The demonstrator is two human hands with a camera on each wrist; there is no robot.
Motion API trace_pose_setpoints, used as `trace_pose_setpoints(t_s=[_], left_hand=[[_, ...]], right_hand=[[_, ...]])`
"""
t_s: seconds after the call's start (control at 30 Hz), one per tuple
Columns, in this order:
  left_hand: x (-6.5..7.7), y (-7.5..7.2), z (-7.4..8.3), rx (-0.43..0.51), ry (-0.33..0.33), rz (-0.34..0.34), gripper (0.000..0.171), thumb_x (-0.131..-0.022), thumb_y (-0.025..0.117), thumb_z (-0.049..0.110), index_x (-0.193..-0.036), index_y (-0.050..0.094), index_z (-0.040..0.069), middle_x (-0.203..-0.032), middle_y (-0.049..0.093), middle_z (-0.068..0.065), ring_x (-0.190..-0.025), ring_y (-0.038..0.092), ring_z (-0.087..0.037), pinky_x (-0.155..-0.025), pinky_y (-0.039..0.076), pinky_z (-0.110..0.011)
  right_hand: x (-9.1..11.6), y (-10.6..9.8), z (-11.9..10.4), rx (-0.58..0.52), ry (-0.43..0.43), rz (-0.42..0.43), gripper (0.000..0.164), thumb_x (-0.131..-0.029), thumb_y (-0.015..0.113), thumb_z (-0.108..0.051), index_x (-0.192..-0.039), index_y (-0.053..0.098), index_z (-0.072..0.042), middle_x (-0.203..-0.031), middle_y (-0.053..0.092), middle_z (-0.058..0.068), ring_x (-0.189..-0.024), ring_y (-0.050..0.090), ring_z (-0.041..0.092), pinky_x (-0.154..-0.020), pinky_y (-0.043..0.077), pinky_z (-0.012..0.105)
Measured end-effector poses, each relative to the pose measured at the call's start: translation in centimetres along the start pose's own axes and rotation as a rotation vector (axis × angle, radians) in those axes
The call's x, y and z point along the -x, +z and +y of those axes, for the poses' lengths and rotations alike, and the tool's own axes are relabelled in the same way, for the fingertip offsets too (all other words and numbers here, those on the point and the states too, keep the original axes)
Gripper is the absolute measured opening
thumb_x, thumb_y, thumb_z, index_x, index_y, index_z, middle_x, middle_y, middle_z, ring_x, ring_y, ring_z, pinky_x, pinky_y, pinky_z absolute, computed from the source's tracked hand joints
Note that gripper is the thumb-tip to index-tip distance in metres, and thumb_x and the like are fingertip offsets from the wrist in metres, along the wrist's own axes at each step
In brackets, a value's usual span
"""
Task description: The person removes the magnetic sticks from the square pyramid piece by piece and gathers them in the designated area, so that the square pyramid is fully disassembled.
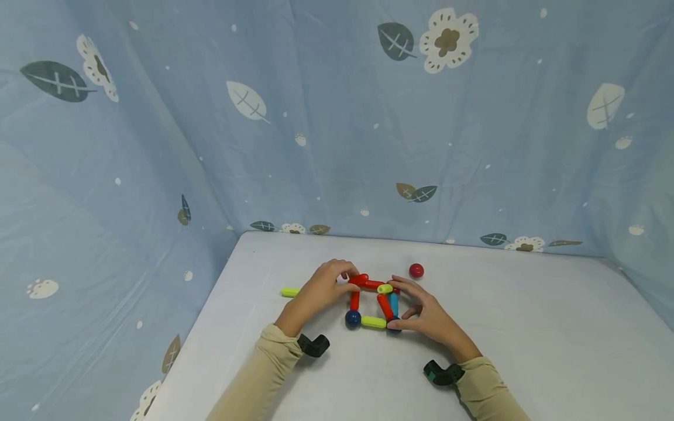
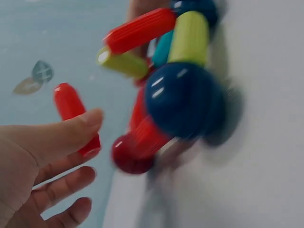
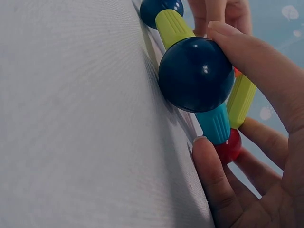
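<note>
A square frame of magnetic sticks and balls lies between the hands. Its near side is a yellow-green stick (image 1: 374, 322) joining two dark blue balls (image 1: 353, 318); a light blue stick (image 3: 213, 124) runs to a red ball (image 3: 230, 146). Another red stick (image 2: 141, 30) and yellow-green stick (image 2: 124, 64) rise from the frame at a tilt. Over the far left corner, my left hand (image 1: 322, 286) pinches a loose red stick (image 2: 70, 105) between thumb and fingers. My right hand (image 1: 429, 316) grips the frame's right side, thumb on the near blue ball, fingers by the red ball.
A loose red ball (image 1: 416, 270) lies beyond the right hand. One yellow-green stick (image 1: 289, 292) rests left of the left hand. The white table (image 1: 526, 327) meets a blue patterned curtain (image 1: 337, 146) at the back and left.
</note>
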State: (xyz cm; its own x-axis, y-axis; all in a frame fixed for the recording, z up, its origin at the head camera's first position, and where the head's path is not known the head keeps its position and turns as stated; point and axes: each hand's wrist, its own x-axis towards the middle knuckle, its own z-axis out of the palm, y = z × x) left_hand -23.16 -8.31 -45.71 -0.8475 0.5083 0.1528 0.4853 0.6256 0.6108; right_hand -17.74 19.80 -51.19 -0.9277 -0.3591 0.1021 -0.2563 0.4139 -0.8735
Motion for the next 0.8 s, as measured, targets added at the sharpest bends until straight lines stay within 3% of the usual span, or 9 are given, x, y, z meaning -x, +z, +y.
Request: trace_pose_setpoints(t_s=[0.23,0.5,0.6,0.8], left_hand=[[2.0,-2.2,-2.1,-0.042,-0.092,0.046,0.017,-0.083,0.087,0.017,-0.098,0.08,0.019,-0.09,0.07,0.007,-0.094,0.06,-0.02,-0.084,0.049,-0.035],[3.2,-3.6,-3.8,-0.108,-0.217,-0.027,0.013,-0.082,0.088,0.02,-0.092,0.081,0.021,-0.092,0.069,0.008,-0.1,0.057,-0.019,-0.094,0.046,-0.041],[3.2,-4.1,-4.3,-0.127,-0.219,-0.04,0.015,-0.079,0.09,0.019,-0.092,0.082,0.02,-0.09,0.071,0.007,-0.097,0.058,-0.02,-0.093,0.044,-0.045],[3.0,-3.7,-5.4,-0.175,-0.155,-0.038,0.018,-0.079,0.09,0.021,-0.095,0.082,0.018,-0.091,0.075,0.005,-0.094,0.061,-0.019,-0.089,0.043,-0.044]], right_hand=[[-0.1,0.2,-0.2,-0.015,0.009,-0.022,0.083,-0.078,0.091,-0.029,-0.151,0.052,-0.02,-0.166,0.036,0.01,-0.132,0.047,0.036,-0.076,0.061,0.026],[0.0,0.0,-0.2,-0.03,0.002,-0.018,0.082,-0.079,0.091,-0.026,-0.151,0.052,-0.022,-0.166,0.036,0.01,-0.136,0.044,0.035,-0.077,0.061,0.027],[0.1,0.0,0.0,-0.029,0.0,-0.017,0.082,-0.079,0.091,-0.026,-0.151,0.051,-0.022,-0.166,0.035,0.011,-0.137,0.043,0.037,-0.078,0.061,0.026],[0.0,0.0,0.1,-0.029,-0.006,-0.017,0.081,-0.08,0.09,-0.026,-0.151,0.051,-0.022,-0.166,0.035,0.012,-0.138,0.043,0.04,-0.077,0.061,0.026]])
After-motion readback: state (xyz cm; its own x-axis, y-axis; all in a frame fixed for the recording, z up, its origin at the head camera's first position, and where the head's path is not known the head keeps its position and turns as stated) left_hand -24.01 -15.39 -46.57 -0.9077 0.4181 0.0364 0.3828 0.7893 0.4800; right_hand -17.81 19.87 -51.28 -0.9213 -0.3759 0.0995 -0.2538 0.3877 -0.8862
